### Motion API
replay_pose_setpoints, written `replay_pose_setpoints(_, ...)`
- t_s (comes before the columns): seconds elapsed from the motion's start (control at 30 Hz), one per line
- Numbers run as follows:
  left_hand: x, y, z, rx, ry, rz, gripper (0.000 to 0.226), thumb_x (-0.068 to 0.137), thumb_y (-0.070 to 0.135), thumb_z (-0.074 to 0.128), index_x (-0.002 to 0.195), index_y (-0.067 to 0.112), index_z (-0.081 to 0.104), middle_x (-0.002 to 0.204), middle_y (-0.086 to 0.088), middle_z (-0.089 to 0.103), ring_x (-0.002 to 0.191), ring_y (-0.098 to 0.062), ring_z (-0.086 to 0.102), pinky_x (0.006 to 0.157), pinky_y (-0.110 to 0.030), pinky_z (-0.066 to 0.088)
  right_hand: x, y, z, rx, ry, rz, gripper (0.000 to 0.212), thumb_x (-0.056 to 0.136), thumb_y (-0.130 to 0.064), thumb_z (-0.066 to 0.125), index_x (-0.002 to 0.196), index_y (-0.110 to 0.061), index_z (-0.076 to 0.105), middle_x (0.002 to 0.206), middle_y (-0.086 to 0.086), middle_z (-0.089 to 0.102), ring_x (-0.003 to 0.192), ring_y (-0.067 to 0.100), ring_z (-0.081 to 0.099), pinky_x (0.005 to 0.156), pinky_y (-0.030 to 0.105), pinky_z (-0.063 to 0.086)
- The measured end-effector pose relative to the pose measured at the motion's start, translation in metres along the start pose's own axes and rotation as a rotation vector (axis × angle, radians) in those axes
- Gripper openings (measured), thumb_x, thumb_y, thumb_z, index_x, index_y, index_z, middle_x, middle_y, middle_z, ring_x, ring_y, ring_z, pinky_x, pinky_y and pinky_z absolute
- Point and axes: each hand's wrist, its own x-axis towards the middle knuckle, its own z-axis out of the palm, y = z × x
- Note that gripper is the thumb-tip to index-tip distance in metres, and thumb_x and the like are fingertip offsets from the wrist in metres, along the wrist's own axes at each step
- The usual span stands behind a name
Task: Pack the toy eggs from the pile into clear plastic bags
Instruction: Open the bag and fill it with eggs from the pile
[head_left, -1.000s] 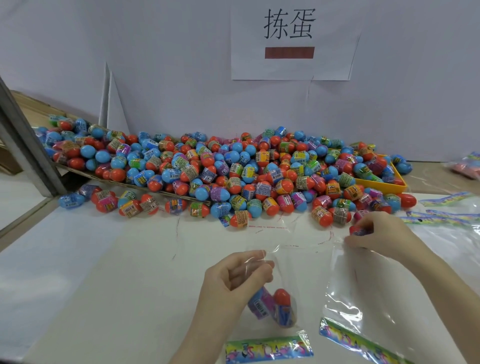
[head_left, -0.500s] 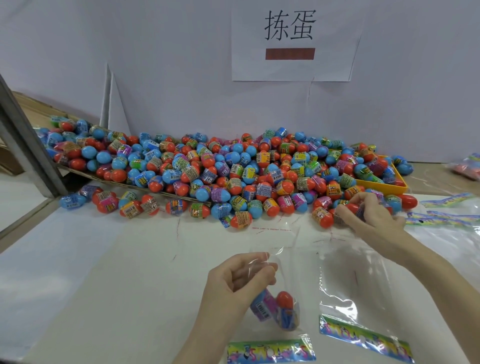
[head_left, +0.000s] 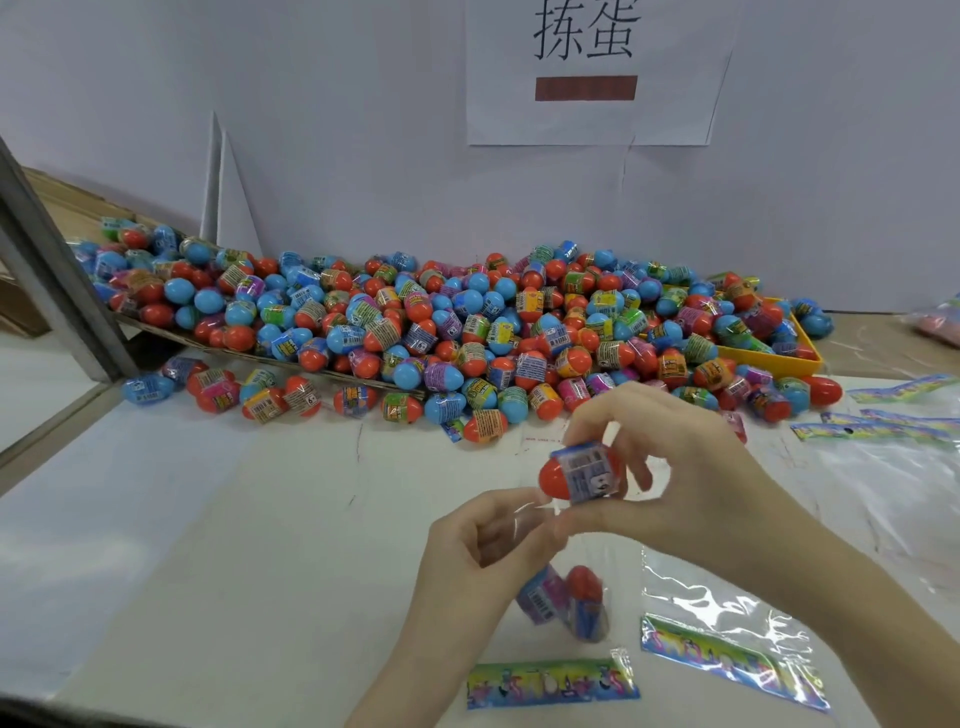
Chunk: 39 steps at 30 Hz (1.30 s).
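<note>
While the left hand (head_left: 488, 540) is pinching the mouth of the clear plastic bag (head_left: 566, 597) between curled fingers and thumb, the right hand (head_left: 670, 467) is gripping one toy egg (head_left: 581, 475) (orange shell, blue printed band) just above that opening, with the egg's orange end pointing toward the left fingers. Two eggs are already lying at the bottom of the bag (head_left: 563, 600), just above its printed header strip (head_left: 550, 683). The pile (head_left: 467, 332) is spreading along the back of the white table (head_left: 208, 519), partly over a yellow tray (head_left: 769, 356). A second, unfilled bag (head_left: 727, 618) is lying flat just to the right, and more bags (head_left: 883, 441) are lying farther right. The step in hand appears to be insertion. To do it well, the left hand should be holding the mouth open wide, since the film is thin and likely to cling; the egg should be entering narrow end first and being released only once fully past the rim. Whether the mouth is open enough at present cannot be told, as the film is nearly invisible there.
</note>
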Motion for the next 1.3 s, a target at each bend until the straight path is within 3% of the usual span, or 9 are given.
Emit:
replay_pose_setpoints(0.13,-0.002,-0.001,-0.001,0.05,-0.012,0.008,0.022,0.073,0.005,0.071,0.087,0.022,0.07,0.083,0.002,0.075,0.081,-0.016,0.071,0.076,-0.024,0.056,0.003,0.001,0.002,-0.097,-0.017,0.11,0.04,0.053,-0.04,0.08,0.087,-0.028,0.062,0.077,-0.021,0.05,0.072,-0.003,0.049,0.051,0.013,0.036)
replay_pose_setpoints(0.23,-0.003,-0.002,-0.003,0.067,-0.016,0.011,0.024,0.077,-0.001,0.068,0.089,0.02,0.069,0.085,0.003,0.075,0.083,-0.016,0.071,0.078,-0.025,0.056,0.002,0.001,0.0,-0.277,0.02,0.081,0.049,0.051,-0.056,0.068,0.087,-0.024,0.07,0.069,-0.023,0.046,0.051,-0.003,0.04,0.051,0.01,0.023)
replay_pose_setpoints(0.37,-0.004,0.001,-0.003,0.053,-0.04,0.016,0.025,0.077,0.002,0.068,0.088,0.024,0.069,0.083,0.005,0.075,0.082,-0.011,0.07,0.071,-0.018,0.054,0.005,0.001,-0.006,-0.254,-0.092,0.087,0.07,0.048,-0.074,0.045,0.098,-0.033,0.07,0.07,-0.033,0.04,0.067,-0.008,0.042,0.057,0.01,0.024)
replay_pose_setpoints(0.57,-0.005,0.002,-0.002,0.002,-0.074,0.033,0.021,0.07,0.011,0.071,0.087,0.024,0.07,0.08,0.004,0.074,0.076,-0.007,0.07,0.064,-0.013,0.051,0.004,0.005,-0.006,0.038,-0.222,0.076,0.04,0.056,-0.061,0.056,0.095,-0.061,0.046,0.085,-0.039,0.055,0.091,-0.009,0.044,0.072,0.01,0.039)
replay_pose_setpoints(0.7,-0.005,0.003,-0.003,-0.009,-0.081,0.047,0.027,0.059,0.026,0.07,0.087,0.026,0.07,0.083,0.006,0.075,0.08,-0.007,0.07,0.067,-0.013,0.051,0.002,0.005,-0.009,0.11,-0.192,0.059,0.035,0.059,-0.051,0.065,0.093,-0.054,0.056,0.091,-0.023,0.056,0.088,0.002,0.048,0.072,0.008,0.038)
replay_pose_setpoints(0.83,-0.004,0.002,-0.003,-0.003,-0.071,0.048,0.031,0.058,0.026,0.07,0.089,0.024,0.069,0.084,0.009,0.074,0.081,-0.005,0.069,0.068,-0.012,0.051,0.003,0.002,-0.012,0.098,-0.093,0.049,0.038,0.049,-0.047,0.073,0.085,-0.045,0.058,0.074,-0.025,0.057,0.078,-0.001,0.05,0.064,0.01,0.041)
replay_pose_setpoints(0.97,-0.004,0.0,-0.004,-0.001,-0.08,0.045,0.036,0.057,0.028,0.071,0.092,0.024,0.068,0.088,0.007,0.074,0.086,-0.01,0.07,0.079,-0.018,0.053,0.002,-0.002,-0.013,0.189,0.041,0.09,0.041,0.049,-0.054,0.066,0.084,-0.034,0.056,0.085,-0.022,0.06,0.069,-0.001,0.051,0.058,0.007,0.039)
replay_pose_setpoints(1.07,-0.004,0.0,-0.005,-0.008,-0.087,0.041,0.038,0.056,0.031,0.071,0.093,0.026,0.068,0.089,0.008,0.074,0.086,-0.009,0.07,0.08,-0.018,0.053,0.002,-0.007,-0.012,0.254,0.1,0.108,0.043,0.056,-0.054,0.064,0.088,-0.027,0.057,0.082,-0.014,0.064,0.069,0.008,0.056,0.058,0.018,0.047)
replay_pose_setpoints(1.3,-0.003,-0.001,-0.005,-0.006,-0.089,0.039,0.034,0.057,0.03,0.071,0.091,0.027,0.068,0.09,0.009,0.074,0.086,-0.01,0.07,0.078,-0.017,0.053,0.004,-0.011,-0.009,-0.071,0.098,0.012,0.044,0.065,-0.054,0.057,0.095,-0.024,0.066,0.089,-0.012,0.056,0.079,0.008,0.052,0.069,0.016,0.042)
